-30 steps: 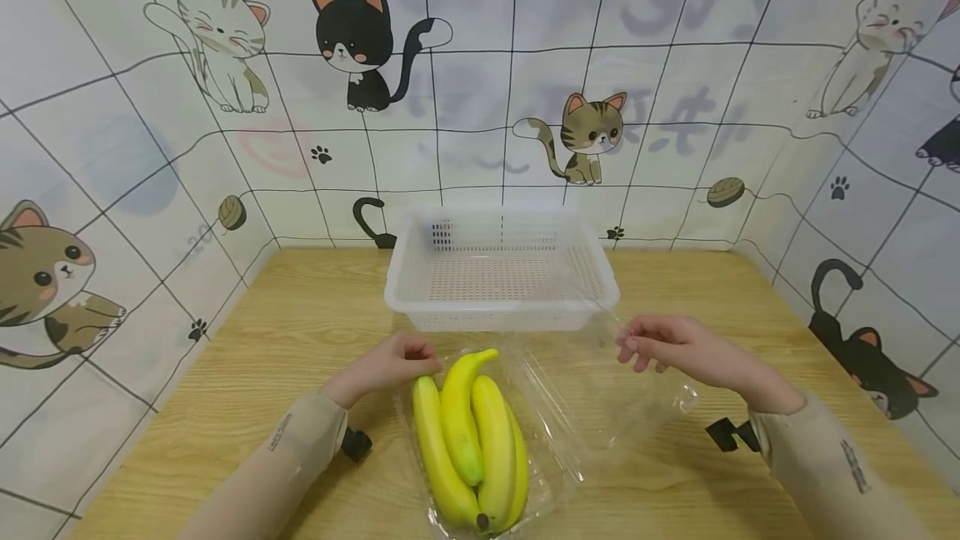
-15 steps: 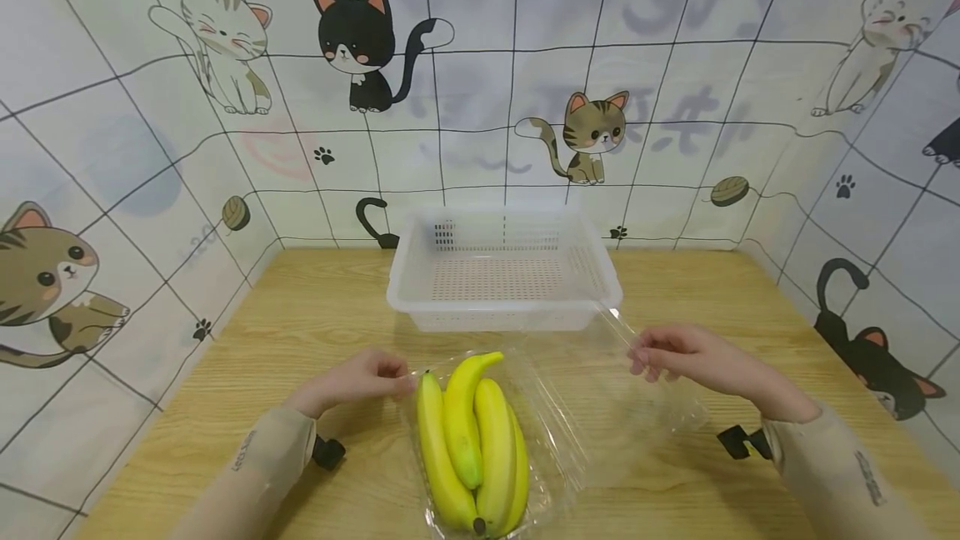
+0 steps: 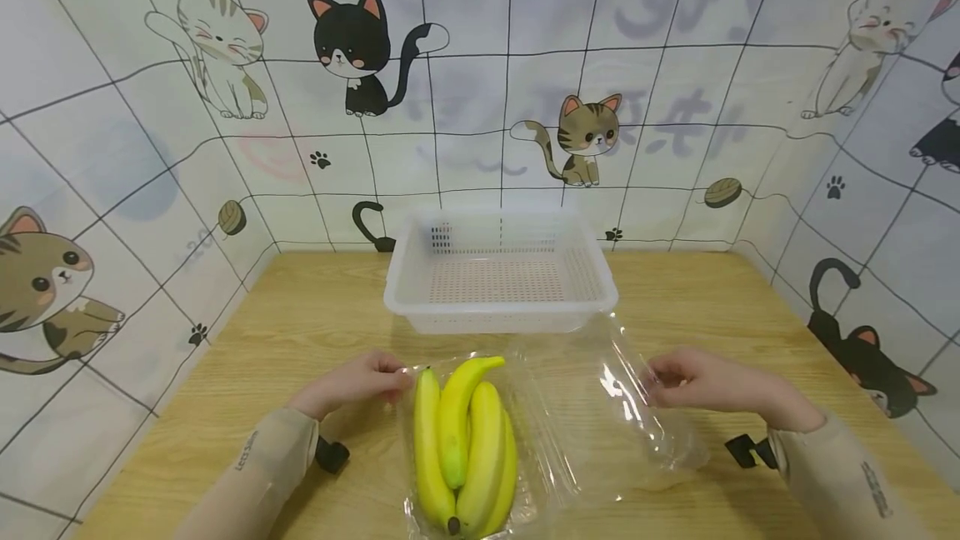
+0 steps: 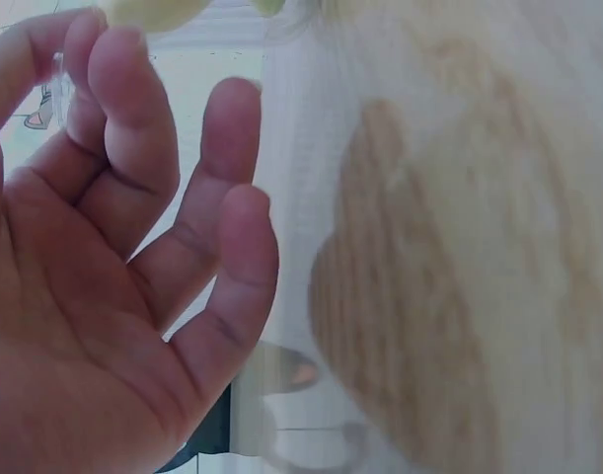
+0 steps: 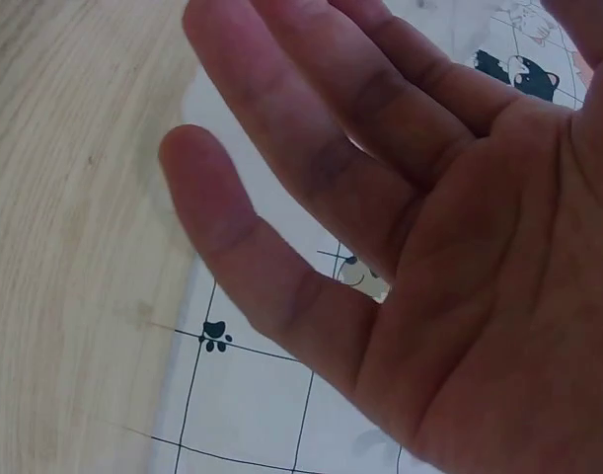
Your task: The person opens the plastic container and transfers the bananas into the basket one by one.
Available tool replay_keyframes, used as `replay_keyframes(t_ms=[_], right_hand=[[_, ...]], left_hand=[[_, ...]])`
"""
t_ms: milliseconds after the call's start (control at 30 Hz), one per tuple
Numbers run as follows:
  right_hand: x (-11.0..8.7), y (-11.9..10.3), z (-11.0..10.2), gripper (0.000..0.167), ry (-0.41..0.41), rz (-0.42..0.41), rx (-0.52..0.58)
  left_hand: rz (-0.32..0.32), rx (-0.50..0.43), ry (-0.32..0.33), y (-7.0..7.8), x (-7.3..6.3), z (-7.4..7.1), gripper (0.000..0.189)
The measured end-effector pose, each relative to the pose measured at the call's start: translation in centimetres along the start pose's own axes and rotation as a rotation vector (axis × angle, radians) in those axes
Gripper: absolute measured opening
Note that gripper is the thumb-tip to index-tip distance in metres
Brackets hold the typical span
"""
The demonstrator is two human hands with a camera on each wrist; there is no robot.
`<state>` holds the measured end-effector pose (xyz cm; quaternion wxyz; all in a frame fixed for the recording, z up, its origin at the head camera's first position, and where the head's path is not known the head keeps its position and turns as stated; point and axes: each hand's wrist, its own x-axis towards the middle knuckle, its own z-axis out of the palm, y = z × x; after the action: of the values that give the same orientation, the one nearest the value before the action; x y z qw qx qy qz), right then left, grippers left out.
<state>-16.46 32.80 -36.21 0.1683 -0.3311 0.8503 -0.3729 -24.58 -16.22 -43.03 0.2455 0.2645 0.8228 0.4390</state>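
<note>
Several yellow bananas [image 3: 482, 440] lie in a clear plastic clamshell container [image 3: 543, 448] on the wooden table, one resting over the others. Its transparent lid [image 3: 618, 390] is folded out to the right and catches the light. At the container's upper left edge, my left hand [image 3: 360, 384] pinches the rim between thumb and forefinger. My right hand [image 3: 716, 388] holds the lid's outer edge with its fingertips. In the left wrist view, the lower fingers of the left hand [image 4: 133, 257] are loosely bent. The right wrist view shows the right hand [image 5: 410, 217] palm-on, its fingertips partly out of frame.
Behind the bananas stands a white perforated plastic basket [image 3: 501, 315] against the back wall. A cat-print covering [image 3: 480, 65] lines the walls round the wooden table [image 3: 315, 307]. Dark wrist cameras sit below both cuffs.
The right hand has moved a little right and down, and the lid has swung lower with it. The left hand has drawn slightly left, staying at the container's rim.
</note>
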Motion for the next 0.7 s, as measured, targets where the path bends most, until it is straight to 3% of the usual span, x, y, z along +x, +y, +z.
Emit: replay_keyframes(t_ms=[133, 333, 700], right_hand=[[-0.1, 0.3, 0.6, 0.004, -0.010, -0.020, -0.047], [0.1, 0.4, 1.4, 0.012, -0.026, -0.040, -0.075], [1.0, 1.1, 2.5, 0.012, -0.038, 0.032, -0.095]], left_hand=[[-0.031, 0.010, 0.059, -0.2, 0.4, -0.2, 0.034], [-0.044, -0.016, 0.119, -0.9, 1.3, -0.4, 0.038], [-0.103, -0.102, 0.240, -1.3, 2.7, -0.8, 0.039]])
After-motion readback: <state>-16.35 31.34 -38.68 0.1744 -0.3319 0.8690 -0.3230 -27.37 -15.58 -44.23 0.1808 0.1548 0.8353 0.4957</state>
